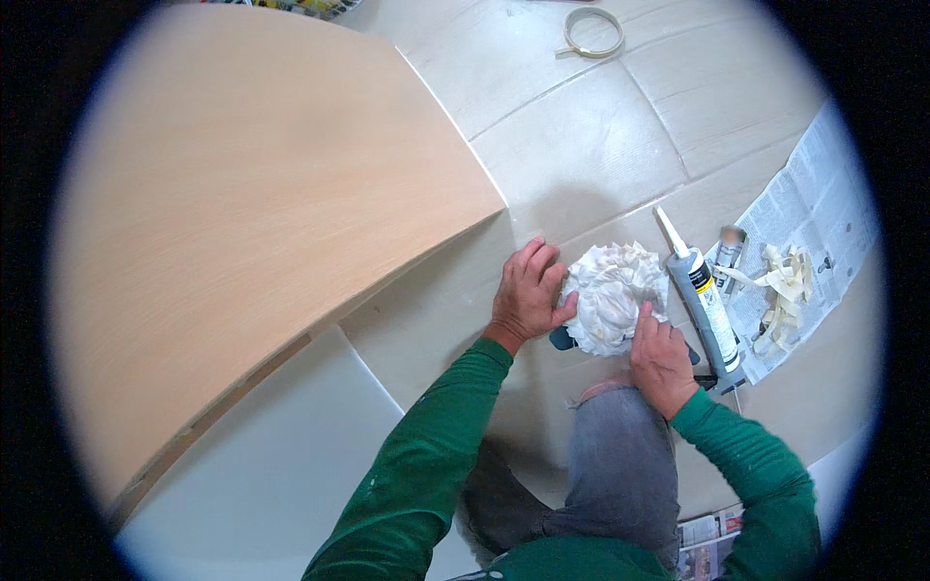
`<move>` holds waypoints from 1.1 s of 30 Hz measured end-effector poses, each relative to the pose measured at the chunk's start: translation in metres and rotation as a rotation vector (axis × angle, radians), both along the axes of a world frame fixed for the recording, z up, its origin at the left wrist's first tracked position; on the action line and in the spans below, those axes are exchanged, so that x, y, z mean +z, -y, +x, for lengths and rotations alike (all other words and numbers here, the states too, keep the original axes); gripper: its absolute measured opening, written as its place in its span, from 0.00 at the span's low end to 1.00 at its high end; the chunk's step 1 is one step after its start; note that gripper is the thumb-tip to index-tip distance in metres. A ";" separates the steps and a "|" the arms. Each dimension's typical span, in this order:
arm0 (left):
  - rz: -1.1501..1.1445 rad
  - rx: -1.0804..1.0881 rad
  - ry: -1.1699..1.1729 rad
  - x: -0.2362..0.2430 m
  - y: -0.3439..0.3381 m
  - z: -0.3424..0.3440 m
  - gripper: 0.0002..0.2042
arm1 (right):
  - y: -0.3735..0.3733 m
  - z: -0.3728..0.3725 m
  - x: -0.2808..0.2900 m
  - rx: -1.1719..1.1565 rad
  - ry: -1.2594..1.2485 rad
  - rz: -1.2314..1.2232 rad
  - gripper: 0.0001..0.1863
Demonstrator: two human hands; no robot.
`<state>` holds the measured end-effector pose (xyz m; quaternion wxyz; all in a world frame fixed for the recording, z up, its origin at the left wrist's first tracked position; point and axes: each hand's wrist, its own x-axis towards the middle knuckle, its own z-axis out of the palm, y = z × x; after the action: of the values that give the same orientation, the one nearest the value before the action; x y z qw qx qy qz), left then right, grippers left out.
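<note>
A crumpled white rag [612, 302] lies bunched on the floor in front of my knee, with creamy smudges in its folds. My left hand [528, 293] is at its left edge, fingers curled and thumb against the cloth. On the right side, my right hand [663, 360] rests with its index finger on the rag and the other fingers bent in. Parts of a dark object [562, 338] stick out from beneath the rag; its kind is hidden. Just right of my right hand lies a sealant cartridge [715, 315] in a grey caulking gun [690, 281], its white nozzle pointing away from me.
A large light-wood panel [291, 165] fills the left, its edge running toward my left arm. Newspaper [833, 203] at right bears peeled tape strips [790, 286] and a small cylindrical container [728, 247]. A tape roll [593, 33] lies on the tiled floor farther off.
</note>
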<state>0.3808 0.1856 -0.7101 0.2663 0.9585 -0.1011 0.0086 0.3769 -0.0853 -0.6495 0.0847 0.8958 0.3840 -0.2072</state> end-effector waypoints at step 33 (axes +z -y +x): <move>-0.128 0.351 -0.241 0.067 -0.069 -0.189 0.21 | -0.183 0.004 0.003 -0.788 -0.223 0.733 0.35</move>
<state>0.1914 0.2549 -0.6429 0.3310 0.9367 0.1008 -0.0536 0.3805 0.0973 -0.6465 -0.3578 0.9153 0.0734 -0.1696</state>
